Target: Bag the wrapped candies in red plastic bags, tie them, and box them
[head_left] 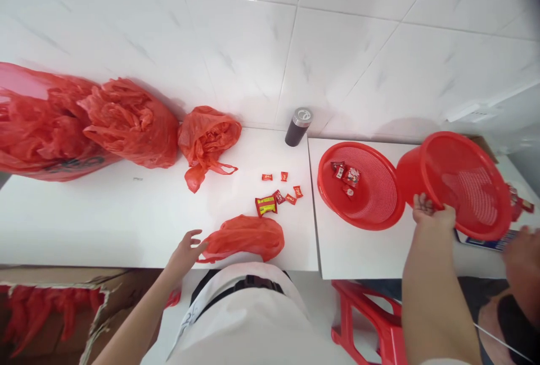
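My left hand [188,249] is at the left end of a red plastic bag [248,235] that lies loosely along the table's front edge. Its fingers are apart, and I cannot tell whether they touch the bag. Just beyond the bag lie a red-and-yellow snack packet [266,205] and several small red wrapped pieces [290,199]. On the right, my right hand [434,210] grips the rim of a red plastic basket [464,185], which is tilted. Beside it rests another red basket [360,185] with several red packets [351,176] inside.
A dark tumbler [298,127] stands against the tiled wall. Stuffed red bags [135,123] line the back left. Another person's hand [523,255] is at the far right. Below are an open cardboard box [97,320] and a red stool [367,314].
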The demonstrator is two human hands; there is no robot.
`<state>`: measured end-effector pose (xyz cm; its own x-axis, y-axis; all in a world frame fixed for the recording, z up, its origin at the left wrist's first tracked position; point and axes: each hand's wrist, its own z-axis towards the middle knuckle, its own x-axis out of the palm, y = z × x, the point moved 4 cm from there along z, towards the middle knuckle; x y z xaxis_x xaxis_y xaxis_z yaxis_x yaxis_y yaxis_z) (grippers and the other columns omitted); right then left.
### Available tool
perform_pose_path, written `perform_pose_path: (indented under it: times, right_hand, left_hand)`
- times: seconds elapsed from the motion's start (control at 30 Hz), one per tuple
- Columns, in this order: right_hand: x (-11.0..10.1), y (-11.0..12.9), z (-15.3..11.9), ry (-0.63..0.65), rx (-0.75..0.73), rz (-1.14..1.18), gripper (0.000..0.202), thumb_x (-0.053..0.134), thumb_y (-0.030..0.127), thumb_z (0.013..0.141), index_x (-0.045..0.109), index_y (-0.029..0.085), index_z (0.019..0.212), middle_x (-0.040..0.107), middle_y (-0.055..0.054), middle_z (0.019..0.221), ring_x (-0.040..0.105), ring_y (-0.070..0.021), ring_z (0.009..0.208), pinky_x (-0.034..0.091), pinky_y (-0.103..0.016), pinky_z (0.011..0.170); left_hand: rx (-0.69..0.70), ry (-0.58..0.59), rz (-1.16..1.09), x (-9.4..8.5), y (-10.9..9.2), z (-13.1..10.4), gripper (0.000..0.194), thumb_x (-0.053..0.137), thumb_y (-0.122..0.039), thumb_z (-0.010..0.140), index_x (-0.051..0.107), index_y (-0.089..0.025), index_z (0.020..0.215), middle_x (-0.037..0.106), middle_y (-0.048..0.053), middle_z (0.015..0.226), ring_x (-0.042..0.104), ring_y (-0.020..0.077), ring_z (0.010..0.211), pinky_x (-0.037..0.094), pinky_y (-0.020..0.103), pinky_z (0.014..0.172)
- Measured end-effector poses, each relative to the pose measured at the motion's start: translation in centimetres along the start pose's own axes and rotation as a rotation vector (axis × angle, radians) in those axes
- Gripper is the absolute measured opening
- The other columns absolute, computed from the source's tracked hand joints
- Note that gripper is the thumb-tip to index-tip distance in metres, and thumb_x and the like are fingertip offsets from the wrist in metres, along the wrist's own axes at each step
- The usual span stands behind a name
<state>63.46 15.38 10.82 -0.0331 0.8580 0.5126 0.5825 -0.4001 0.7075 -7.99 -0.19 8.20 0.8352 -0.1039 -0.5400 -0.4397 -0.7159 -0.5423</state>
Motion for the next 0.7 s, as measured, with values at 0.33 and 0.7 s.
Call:
perform_pose_path:
  times: [0.33,0.7]
  right_hand:
    - [0.6,1.2,-0.7,-0.036,0.094,0.020,0.024,0.043,0.025,0.090,0.062,0.012,0.086,0.059,-0.006,0.084,0.069,-0.0194,0.088,0.057,-0.035,0.057]
    - [-1.9,-17.2,-24.1,1.039,-0.263,-1.084,0.064,0.065,0.050,0.075,0.044,0.030,0.132,0.063,-0.007,0.118,0.061,-0.0269,0.111,0.044,-0.057,0.098]
  left_hand:
    - [-0.081,0.057,-0.424,3.2,0.9,-2.4,0.046,0.068,-0.051,0.068,0.060,-0.016,0.096,0.070,0.011,0.090,0.069,0.0258,0.085,0.054,0.037,0.078]
    - [-0.220,0.119,-0.403,7.0,3.1,-3.3,0.048,0.067,-0.054,0.071,0.061,-0.016,0.099,0.074,0.013,0.089,0.070,0.0315,0.087,0.053,0.039,0.077]
